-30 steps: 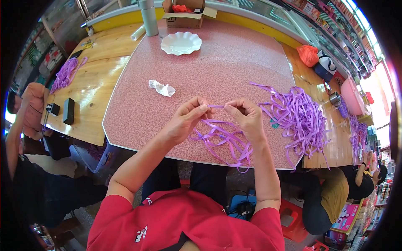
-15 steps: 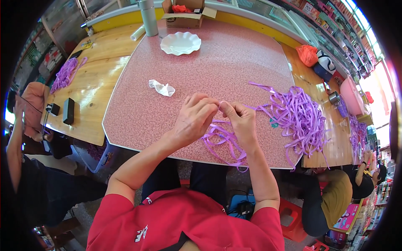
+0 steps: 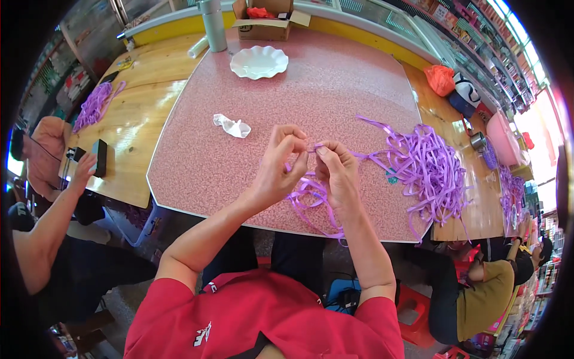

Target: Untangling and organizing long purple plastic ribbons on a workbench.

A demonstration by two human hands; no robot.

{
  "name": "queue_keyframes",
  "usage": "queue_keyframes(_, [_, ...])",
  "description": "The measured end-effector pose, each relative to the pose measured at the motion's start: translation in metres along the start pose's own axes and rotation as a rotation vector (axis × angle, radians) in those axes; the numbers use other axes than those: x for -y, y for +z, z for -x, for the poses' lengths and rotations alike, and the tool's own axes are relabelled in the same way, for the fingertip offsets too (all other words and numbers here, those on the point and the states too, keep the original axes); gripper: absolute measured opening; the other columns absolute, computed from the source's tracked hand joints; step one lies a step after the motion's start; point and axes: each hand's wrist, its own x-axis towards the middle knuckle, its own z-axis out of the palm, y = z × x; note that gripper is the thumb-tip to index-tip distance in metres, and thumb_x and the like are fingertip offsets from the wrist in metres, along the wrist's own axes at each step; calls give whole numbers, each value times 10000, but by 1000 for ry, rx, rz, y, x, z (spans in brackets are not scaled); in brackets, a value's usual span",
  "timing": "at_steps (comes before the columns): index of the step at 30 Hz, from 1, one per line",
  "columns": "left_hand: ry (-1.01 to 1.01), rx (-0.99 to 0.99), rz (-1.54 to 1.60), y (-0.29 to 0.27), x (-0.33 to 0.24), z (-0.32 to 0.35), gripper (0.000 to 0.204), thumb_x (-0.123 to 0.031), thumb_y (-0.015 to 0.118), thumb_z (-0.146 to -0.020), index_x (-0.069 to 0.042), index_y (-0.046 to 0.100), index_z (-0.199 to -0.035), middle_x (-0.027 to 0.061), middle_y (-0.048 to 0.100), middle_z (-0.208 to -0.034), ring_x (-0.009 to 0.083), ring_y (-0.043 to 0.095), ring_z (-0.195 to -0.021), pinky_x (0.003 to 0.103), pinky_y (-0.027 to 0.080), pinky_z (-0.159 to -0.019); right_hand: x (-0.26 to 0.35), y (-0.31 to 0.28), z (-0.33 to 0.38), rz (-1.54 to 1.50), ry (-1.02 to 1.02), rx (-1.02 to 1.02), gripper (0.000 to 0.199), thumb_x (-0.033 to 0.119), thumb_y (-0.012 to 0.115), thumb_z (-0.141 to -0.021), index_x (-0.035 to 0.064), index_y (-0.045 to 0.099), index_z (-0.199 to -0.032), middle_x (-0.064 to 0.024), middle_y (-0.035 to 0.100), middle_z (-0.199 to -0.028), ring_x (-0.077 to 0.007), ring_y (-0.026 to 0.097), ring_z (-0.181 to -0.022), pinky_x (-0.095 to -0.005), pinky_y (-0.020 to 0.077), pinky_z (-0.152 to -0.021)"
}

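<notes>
Head view: your right hand pinches a purple ribbon, partly hidden; whether your curled left hand grips it, I cannot tell.

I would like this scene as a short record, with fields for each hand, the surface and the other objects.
Right hand: pinching a thin purple ribbon
Left hand: close beside it, grip unclear
Surface: pink speckled table
Below the hands: loose purple ribbons, partly hidden
Table's right side: tangled ribbon pile
Table's middle: crumpled white paper
Far side: white wavy-rimmed dish, open cardboard box
</notes>
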Motion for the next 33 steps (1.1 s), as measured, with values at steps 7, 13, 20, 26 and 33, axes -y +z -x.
queue_keyframes(7, [-612, 132, 774, -7, 5, -2, 38, -87, 565, -985, -49, 564, -979, -9, 538, -1055, 59, 493, -952, 246, 412, -874, 9, -2, 1, 766, -821, 85, 126, -23, 692, -843, 44, 643, -938, -19, 590, -814, -81, 525, -631, -228, 422, -536])
queue_keyframes(13, [-507, 166, 659, -8, 5, -1, 74, -98, 595, -978, -36, 589, -1018, -13, 560, -1031, 55, 522, -948, 219, 422, -860, 15, -4, 0, 974, -984, 85, 270, -80, 734, -717, 46, 637, -936, -97, 635, -899, -261, 661, -763, -335, 532, -610])
queue_keyframes(20, [-359, 92, 600, -7, 3, 7, 117, -42, 626, -946, 12, 612, -1049, 49, 561, -1047, 105, 545, -977, 249, 456, -850, 14, -2, 2, 979, -1009, 67, 195, -68, 736, -789, 22, 668, -948, -85, 644, -889, -164, 642, -707, -270, 504, -561])
queue_keyframes(26, [-429, -16, 682, 1, -2, 9, 84, 1, 620, -936, 10, 607, -1019, 41, 564, -1048, 95, 551, -966, 244, 456, -852, 12, -2, 2, 923, -980, 84, 175, -85, 723, -812, 10, 679, -953, -83, 663, -900, -135, 635, -724, -248, 492, -575])
queue_keyframes(33, [-631, -148, 929, 15, -1, 12, 35, -28, 576, -959, -62, 575, -968, -7, 564, -1041, 64, 536, -948, 236, 434, -844, -1, 7, 4, 667, -736, 53, 131, -66, 704, -859, 11, 668, -958, -53, 679, -931, -87, 619, -785, -221, 506, -667])
